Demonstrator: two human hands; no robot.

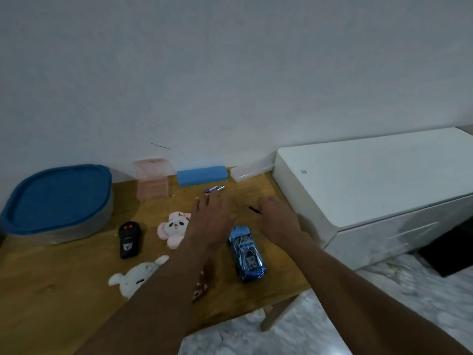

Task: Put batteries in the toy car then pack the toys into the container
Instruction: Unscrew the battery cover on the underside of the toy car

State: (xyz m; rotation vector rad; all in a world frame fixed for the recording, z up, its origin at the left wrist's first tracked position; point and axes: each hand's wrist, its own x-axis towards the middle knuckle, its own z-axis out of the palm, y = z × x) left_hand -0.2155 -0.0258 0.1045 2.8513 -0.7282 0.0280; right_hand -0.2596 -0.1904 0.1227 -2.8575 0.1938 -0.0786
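A shiny blue toy car (pixel 246 253) lies on the wooden table (pixel 51 303) between my two forearms. Two small batteries (pixel 215 188) lie near the back, just beyond the fingertips of my left hand (pixel 210 221), which hovers flat with straight fingers. My right hand (pixel 277 219) is held out flat to the right, beside a thin black screwdriver (pixel 255 209). A black remote (pixel 129 239), a pink panda plush (pixel 174 228) and a white bunny plush (pixel 138 276) lie on the left. The container with a blue lid (pixel 57 198) stands at the far left.
Against the wall stand a pink transparent box (pixel 152 179), a blue case (pixel 202 175) and a clear flat box (pixel 249 170). A white cabinet (pixel 378 180) borders the table on the right. A brown patterned item (pixel 198 288) peeks out under my left forearm.
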